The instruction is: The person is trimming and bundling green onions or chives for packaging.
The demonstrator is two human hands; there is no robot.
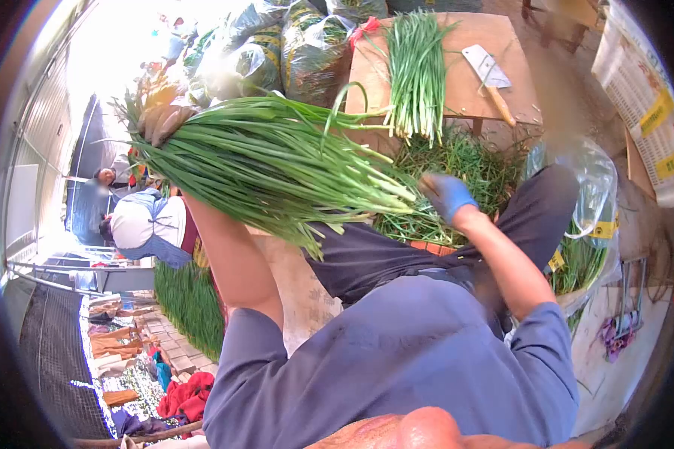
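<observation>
My left hand (163, 123) is closed around a large bunch of garlic chives (269, 161), near its leafy end. The bunch lies across the air in front of me, its pale cut stems fanning out to the right. My right hand (449, 197), in a blue glove with dirty fingertips, is just right of those stems, apart from them. Its fingers stretch leftward and nothing shows in them. Below it, loose chive leaves and trimmings (472, 168) lie in a heap between my knees.
Ahead, a low wooden table (498, 34) bears another chive bunch (418, 71) and a cleaver (490, 75) with a wooden handle. Stuffed plastic bags (314, 56) stand behind. A clear bag (588, 187) is beside my right knee. At left, another person (146, 224) bends near more chives (187, 303).
</observation>
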